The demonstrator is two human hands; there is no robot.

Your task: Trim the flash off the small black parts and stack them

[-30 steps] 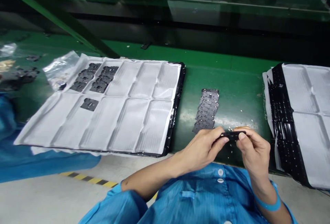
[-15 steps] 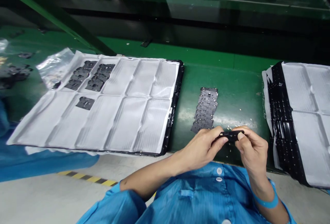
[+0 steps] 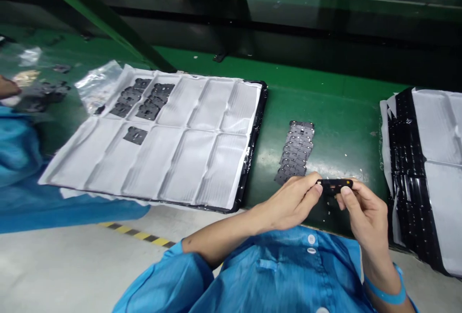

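**Both hands pinch one small black part at bench edge**

L hand (image 3: 288, 202) and R hand (image 3: 364, 209) meet in front of the blue smock, w/ a small black part (image 3: 334, 185) gripped btwn them. L thumb and forefinger close on its left end; R thumb presses on its right end, other R fingers curled beneath. The part is held edge-on and roughly level, just above the near edge of the green bench (image 3: 335, 106), not touching it. Detail of the part is too small to tell.

Just beyond the hands, a row of like black parts (image 3: 296, 152) lies overlapped on the bench, running away from the person; its near end is just beside the L fingertips.

To the left, well apart, a big black tray w/ white liner (image 3: 202, 159) has long pockets. Two short rows of parts (image 3: 144, 99) fill its far-left pockets; a single part (image 3: 135, 135) lies alone one pocket nearer. A clear plastic bag (image 3: 97, 82) sits at the tray's far-left corner.

On the right, a second lined tray (image 3: 436, 125) lies partly out of frame. A blue wristband (image 3: 388, 296) circles the R wrist. A co-worker's blue sleeve (image 3: 18, 149) shows at far left.
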